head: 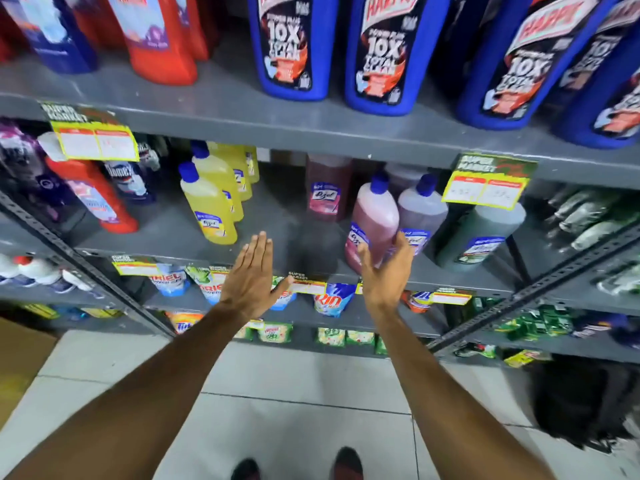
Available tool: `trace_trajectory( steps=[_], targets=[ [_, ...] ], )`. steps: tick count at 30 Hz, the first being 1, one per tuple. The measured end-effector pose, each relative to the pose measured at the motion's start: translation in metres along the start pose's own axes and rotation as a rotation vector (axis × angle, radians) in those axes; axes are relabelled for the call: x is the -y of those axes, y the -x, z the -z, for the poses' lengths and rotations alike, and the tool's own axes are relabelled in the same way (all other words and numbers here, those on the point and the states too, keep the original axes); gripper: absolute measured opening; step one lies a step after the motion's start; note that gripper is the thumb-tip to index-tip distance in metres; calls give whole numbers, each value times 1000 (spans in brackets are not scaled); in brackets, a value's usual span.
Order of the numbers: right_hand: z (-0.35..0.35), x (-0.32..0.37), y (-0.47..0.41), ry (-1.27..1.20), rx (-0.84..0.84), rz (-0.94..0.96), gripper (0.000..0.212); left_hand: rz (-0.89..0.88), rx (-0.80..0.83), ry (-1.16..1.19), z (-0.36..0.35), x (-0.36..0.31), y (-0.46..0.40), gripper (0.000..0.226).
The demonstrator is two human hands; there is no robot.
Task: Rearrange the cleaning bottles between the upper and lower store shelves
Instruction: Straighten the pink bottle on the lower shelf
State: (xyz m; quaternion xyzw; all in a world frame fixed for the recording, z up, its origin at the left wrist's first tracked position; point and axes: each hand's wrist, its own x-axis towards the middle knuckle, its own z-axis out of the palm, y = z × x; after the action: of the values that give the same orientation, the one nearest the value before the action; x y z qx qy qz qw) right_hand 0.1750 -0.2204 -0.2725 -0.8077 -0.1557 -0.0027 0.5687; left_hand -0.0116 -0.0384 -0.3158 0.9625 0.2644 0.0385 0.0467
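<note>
Pink liquid fills the bottle point(372, 220) nearest my right hand point(386, 271), which is open, fingers loosely curved, palm turned toward the bottle's lower front; the fingertips look to be at its label, though I cannot tell whether they touch. Nothing is gripped. My left hand point(251, 275) is flat and spread, fingers together and pointing up, empty, held in front of the bare middle stretch of the lower shelf point(180, 233) near its front edge.

The pink bottle stands tilted at the front edge of that shelf, blue cap on top. Just beside it on the right is a bottle of purplish-grey liquid point(420, 213) with the same blue cap, and further right a bottle of dark green liquid point(481, 233) partly behind a yellow price tag point(486, 187). Behind the pink one stands a darker red bottle point(327, 188) toward the back.

Left of the bare stretch, yellow bottles point(211, 206) with blue caps run in a row from the front edge to the back. At the left end is a red bottle point(95, 199) leaning over.

On the upper shelf point(221, 102), blue toilet-cleaner bottles point(294, 46) line the right half near the front edge, and red bottles point(159, 39) stand toward the left. Detergent pouches point(332, 299) sit on the shelves below.
</note>
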Motion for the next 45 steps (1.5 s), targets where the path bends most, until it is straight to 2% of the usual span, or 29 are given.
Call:
trace_trajectory(
  steps=[8,15,22,31,35,45],
  targets=[
    [-34,-41,-14,6,-42,-75,74,-5,71,43,-53,13,-32,116],
    [-52,-50,-16,-90,-49,-102,71,23,80,13,-76,22,-43,112],
    [-73,-44,-26,-133,213,-38,69,32,11,-6,-82,18,-43,95],
    [-87,-46,-45,-102,494,-41,68,71,13,19,-83,16,-44,97],
    [-86,-59,-47,11,544,-47,67,75,10,16,-83,16,-43,97],
    [-82,-56,-56,19,613,-72,66,81,34,6,-80,16,-42,99]
  ],
)
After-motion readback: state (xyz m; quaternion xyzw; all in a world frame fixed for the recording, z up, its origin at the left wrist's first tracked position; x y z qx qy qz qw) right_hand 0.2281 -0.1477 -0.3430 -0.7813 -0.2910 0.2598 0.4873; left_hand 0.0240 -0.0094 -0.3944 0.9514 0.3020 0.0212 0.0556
